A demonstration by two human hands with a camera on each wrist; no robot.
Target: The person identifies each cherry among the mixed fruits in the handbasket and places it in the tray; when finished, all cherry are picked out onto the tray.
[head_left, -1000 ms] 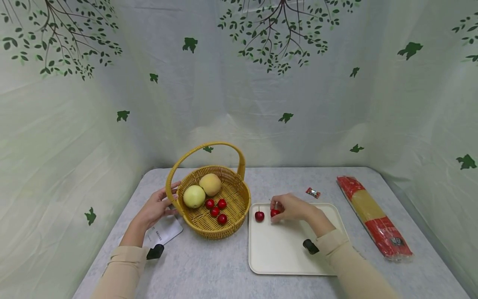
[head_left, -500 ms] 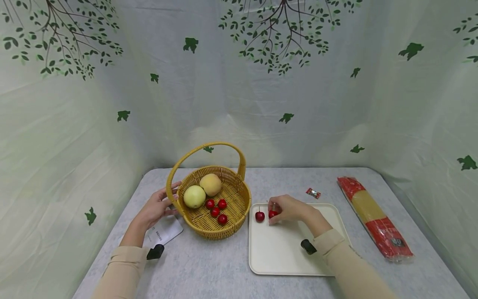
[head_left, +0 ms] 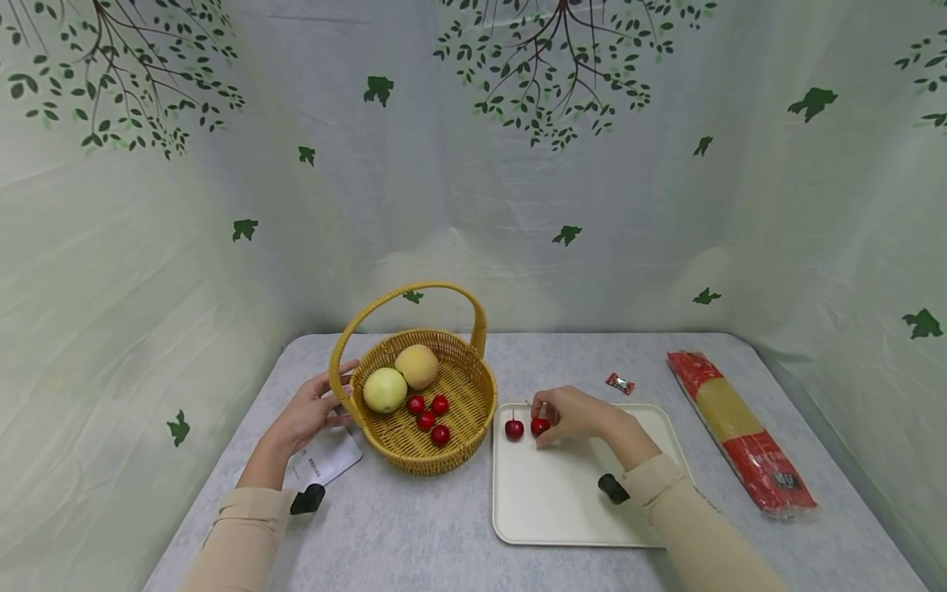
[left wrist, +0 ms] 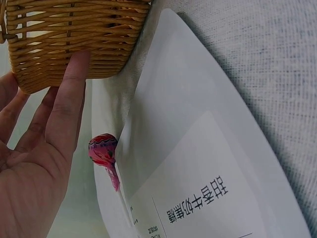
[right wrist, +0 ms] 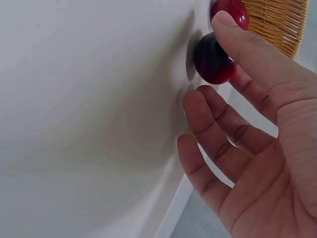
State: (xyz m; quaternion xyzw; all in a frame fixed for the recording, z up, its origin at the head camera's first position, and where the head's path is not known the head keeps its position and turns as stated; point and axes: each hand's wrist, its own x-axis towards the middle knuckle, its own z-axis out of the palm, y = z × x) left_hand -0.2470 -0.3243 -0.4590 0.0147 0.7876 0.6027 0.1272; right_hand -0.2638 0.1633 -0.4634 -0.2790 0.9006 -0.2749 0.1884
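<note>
Near the tray's far left corner, my right hand (head_left: 573,413) pinches a dark red cherry (right wrist: 214,58) between thumb and forefinger, low over the white tray (head_left: 547,501). Just left of it on the tray sits another cherry (head_left: 514,429), stem up. My left hand (head_left: 314,411) touches the left side of the wicker basket (head_left: 425,464), its fingers mostly extended against the weave. Inside the basket lie several cherries (head_left: 425,420), a pale green round fruit (head_left: 385,390) and a yellowish peach-like fruit (head_left: 418,367).
Below my left hand lies a white labelled packet (left wrist: 198,148), with a wrapped lollipop (left wrist: 103,149) beside it. A small wrapped candy (head_left: 620,382) lies beyond the tray. On the right is a long red and yellow package (head_left: 740,432). Printed curtains surround the table.
My right hand has shifted slightly left with the cherry, closer to the other cherry on the tray, then slightly nearer the camera. The left hand and basket have stayed put.
</note>
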